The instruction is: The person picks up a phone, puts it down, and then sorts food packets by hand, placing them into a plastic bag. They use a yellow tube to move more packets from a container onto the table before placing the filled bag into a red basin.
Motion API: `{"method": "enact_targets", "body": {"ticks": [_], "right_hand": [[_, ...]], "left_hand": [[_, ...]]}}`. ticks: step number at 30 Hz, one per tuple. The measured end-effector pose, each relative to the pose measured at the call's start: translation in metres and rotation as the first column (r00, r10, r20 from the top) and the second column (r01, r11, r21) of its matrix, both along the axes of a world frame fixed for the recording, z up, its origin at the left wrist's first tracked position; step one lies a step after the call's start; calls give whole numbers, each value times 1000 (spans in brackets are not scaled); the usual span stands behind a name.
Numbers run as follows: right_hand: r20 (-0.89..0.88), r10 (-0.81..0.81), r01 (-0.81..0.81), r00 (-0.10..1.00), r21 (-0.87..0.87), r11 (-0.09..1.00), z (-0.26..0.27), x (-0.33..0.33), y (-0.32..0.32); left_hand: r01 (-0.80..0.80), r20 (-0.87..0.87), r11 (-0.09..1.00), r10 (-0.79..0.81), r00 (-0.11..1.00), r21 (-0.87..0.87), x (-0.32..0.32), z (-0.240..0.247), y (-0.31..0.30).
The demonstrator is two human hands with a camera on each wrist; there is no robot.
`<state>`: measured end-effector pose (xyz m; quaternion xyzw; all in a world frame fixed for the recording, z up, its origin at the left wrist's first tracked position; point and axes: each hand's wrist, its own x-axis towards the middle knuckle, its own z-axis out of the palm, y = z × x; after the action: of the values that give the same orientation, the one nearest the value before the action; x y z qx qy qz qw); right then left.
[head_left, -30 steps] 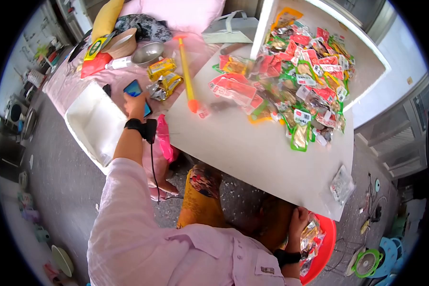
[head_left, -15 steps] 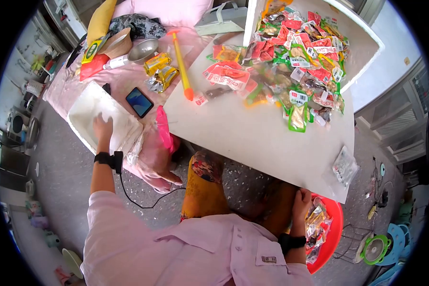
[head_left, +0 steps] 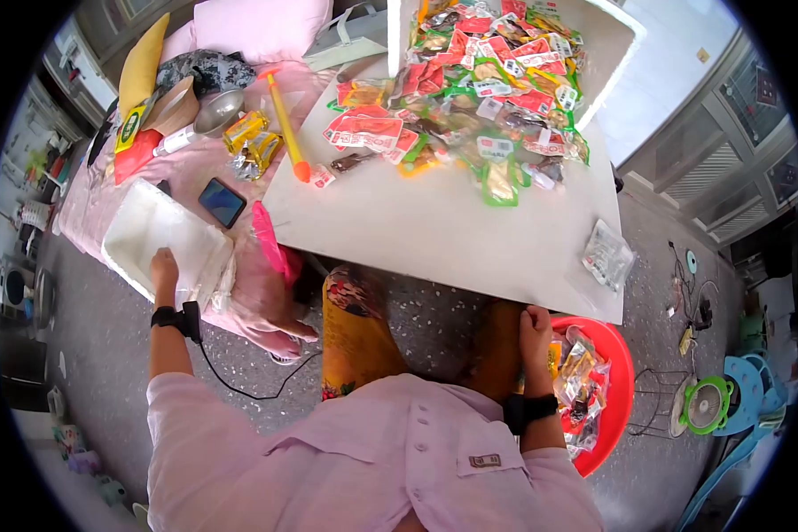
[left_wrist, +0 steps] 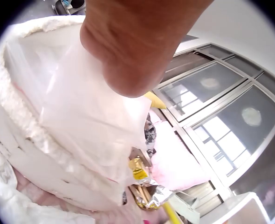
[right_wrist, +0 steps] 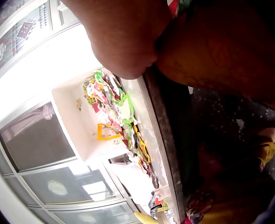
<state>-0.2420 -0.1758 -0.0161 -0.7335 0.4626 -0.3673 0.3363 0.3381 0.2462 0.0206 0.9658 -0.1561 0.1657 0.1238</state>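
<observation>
My left hand is over the white foam box at the left, its fingers curled and pinching a thin, clear plastic bag. In the left wrist view the bag hangs below the hand and spreads across the box's opening; the fingertips are hidden there. The phone lies on the pink bedding just beyond the box. My right hand rests loosely curled by the table's near edge, over my thigh, with nothing seen in it. Beside it stands a red basin containing several packets.
Snack packets are heaped on the white table, spilling from a tipped foam box. A yellow and orange stick lies on its left edge, a clear packet at its right corner. A green fan stands on the floor.
The left hand has let go of the phone on the bedding, moved left to the foam box and taken hold of the plastic bag. The right hand stays by the table edge.
</observation>
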Motion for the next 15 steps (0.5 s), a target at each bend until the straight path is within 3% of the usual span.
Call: {"method": "enact_targets", "body": {"ticks": [2,4,6,7,8,9,10,11,12,14,15], "right_hand": [[4,22,-22,1000,58,998,-3,-4,-3],[137,42,-71,990,220,973,2,-5,-2],[234,55,-126,971,302,945,7,-6,-2],[265,69,-152,962,308,939,9,-6,-3],[297,86,-182,951,314,932,12,-4,-2],[314,97,-203,944,327,923,20,0,0],[330,105,-221,938,339,915,33,6,3],[344,110,-236,933,349,907,41,12,4],[366,158,-285,917,322,903,42,18,3],[407,254,-378,878,263,887,42,33,1],[413,271,-417,870,321,851,44,41,1]], "left_hand": [[18,35,1000,-17,999,-24,-5,22,-9],[42,27,993,-39,999,-113,-32,57,-37],[136,-57,928,-166,985,-348,-75,86,-76],[357,28,867,-371,928,-348,-71,75,-82],[449,40,860,-454,890,-243,-86,78,-99],[401,-67,866,-439,896,-299,-105,79,-120],[517,32,786,-539,841,-339,-122,71,-138],[548,8,717,-604,797,-430,-153,77,-165],[555,13,646,-645,764,-525,-168,65,-187],[543,-104,609,-715,692,-579,-211,63,-231],[511,-141,569,-745,652,-645,-223,48,-251]]}}
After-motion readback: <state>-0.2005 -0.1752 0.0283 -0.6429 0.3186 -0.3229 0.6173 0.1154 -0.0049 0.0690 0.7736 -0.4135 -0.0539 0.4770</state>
